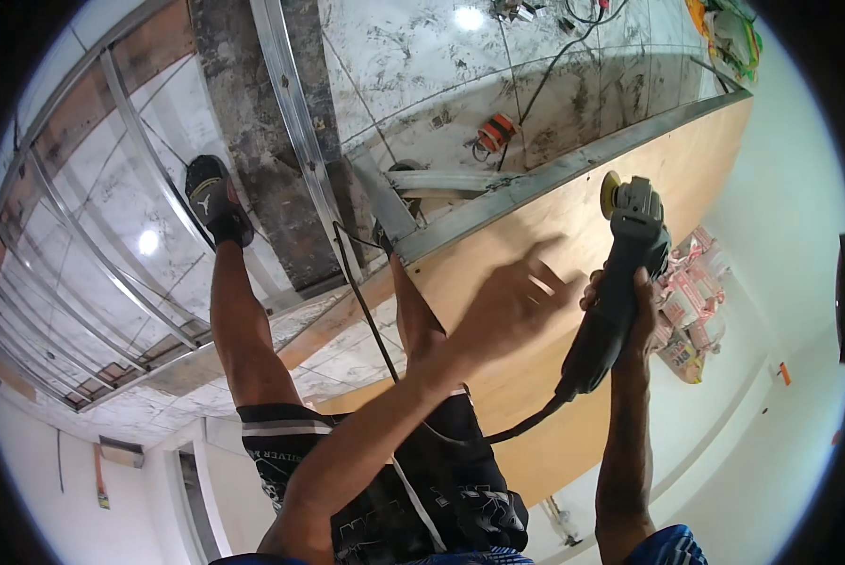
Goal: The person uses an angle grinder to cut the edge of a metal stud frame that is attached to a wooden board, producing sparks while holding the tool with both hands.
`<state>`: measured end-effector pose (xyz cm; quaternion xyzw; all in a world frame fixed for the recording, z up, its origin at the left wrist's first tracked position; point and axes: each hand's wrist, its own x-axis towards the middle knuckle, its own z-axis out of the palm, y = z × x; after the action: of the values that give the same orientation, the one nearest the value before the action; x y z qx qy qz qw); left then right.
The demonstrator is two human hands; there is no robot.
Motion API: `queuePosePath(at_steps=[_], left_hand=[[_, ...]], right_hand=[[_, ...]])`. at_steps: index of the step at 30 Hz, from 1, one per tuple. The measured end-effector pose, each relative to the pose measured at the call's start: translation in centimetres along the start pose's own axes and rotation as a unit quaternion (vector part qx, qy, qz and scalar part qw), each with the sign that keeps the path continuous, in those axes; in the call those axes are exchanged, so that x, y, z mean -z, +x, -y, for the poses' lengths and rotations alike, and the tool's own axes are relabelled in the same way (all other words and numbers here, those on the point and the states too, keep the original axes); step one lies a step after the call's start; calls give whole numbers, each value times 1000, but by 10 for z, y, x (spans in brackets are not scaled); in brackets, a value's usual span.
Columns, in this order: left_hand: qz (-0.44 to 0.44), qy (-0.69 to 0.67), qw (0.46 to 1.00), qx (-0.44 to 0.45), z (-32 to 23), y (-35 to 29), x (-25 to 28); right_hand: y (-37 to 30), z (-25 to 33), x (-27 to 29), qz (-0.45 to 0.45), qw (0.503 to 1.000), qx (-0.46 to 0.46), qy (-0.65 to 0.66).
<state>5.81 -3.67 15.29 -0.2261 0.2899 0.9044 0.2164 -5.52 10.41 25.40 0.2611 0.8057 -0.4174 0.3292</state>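
Observation:
My right hand (641,306) is wrapped round the body of a black angle grinder (597,334), held upright with its head up. A yellowish disc (611,195) shows at the head's left side. The grinder's cord (526,428) runs from its lower end down across my shorts. My left hand (521,306) is just left of the grinder, blurred, with fingers apart and nothing seen in them. Under both hands lies a large plywood panel (696,155) with a metal channel (573,169) along its edge.
A ladder-like metal frame (112,264) spans the left, beside a long metal stud (295,113). On the marked tile floor lies an orange-and-black object (496,133) with a cable. Filled sacks (691,301) are piled by the right wall. My shod foot (217,202) stands by the frame.

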Motion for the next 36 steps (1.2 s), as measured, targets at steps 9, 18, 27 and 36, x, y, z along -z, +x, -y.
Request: queuePosePath(at_steps=[9, 18, 27, 36], left_hand=[[-216, 306, 908, -189, 46, 75, 77], [-91, 284, 954, 25, 52, 182, 97], [-5, 386, 921, -61, 66, 180, 98], [-10, 440, 884, -154, 62, 144, 57]], right_hand=[[-20, -47, 34, 12, 996, -10, 87], [-33, -74, 70, 24, 994, -51, 95], [-35, -97, 85, -4, 985, -97, 143], [-37, -106, 98, 36, 982, -104, 151]])
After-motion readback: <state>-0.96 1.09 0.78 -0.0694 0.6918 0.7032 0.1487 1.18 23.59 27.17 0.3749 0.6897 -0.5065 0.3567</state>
